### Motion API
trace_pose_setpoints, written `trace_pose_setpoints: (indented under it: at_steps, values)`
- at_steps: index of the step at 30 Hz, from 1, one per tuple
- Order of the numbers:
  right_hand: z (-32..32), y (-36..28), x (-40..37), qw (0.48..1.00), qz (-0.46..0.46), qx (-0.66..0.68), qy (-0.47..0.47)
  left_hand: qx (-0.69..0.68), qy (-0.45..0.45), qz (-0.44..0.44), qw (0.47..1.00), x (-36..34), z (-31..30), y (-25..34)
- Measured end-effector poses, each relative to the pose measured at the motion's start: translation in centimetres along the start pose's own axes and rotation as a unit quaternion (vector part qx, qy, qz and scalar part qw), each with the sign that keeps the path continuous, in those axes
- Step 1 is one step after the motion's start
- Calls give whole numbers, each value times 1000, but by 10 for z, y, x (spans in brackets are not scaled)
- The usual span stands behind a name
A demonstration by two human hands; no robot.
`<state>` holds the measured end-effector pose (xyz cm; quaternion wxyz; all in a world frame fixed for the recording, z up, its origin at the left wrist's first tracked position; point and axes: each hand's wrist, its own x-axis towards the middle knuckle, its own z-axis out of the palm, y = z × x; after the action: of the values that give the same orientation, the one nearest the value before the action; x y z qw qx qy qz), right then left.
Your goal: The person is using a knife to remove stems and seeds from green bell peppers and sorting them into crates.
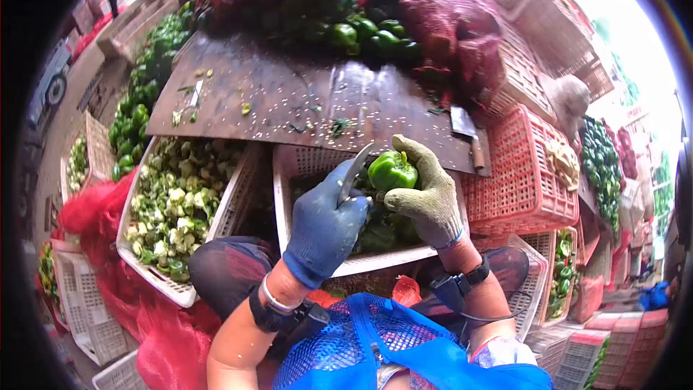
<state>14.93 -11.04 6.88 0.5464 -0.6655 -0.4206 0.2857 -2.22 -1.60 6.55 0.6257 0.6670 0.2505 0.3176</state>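
Note:
My left hand (325,220), in a blue glove, is closed around a small curved knife (355,172), its blade pointing up. Close beside the blade, my right hand (432,198) in a grey-green knit glove grips a green bell pepper (390,172) between thumb and fingers. Both hands are over a white plastic crate (382,263) standing between the knees. Green pieces or peppers (375,237) lie inside it, partly hidden by the hands.
A dark board (267,94) scattered with seeds lies ahead; a cleaver (463,123) rests at its right. Behind are piled green peppers (361,32) and red mesh sacks (447,22). Left stands a crate of pepper cores (177,209); right, a red crate (505,180).

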Motion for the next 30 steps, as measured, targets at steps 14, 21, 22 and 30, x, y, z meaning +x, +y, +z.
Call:
trace_pose_setpoints:
  at_steps: [14, 21, 22, 30]
  values:
    - [-34, 19, -84, 995, 1, 93, 37, -144, -21, -157, 977, -57, 47, -22]
    - [-6, 43, -113, 998, -13, -55, 2, -28, -79, -41, 996, -50, 64, -31]
    - [-8, 45, -114, 998, 28, -52, 5, -25, -76, -68, 994, -55, 70, -33]
    - [-27, 31, -126, 994, -32, -106, -7, 1, -154, -173, 973, -60, 67, -4]
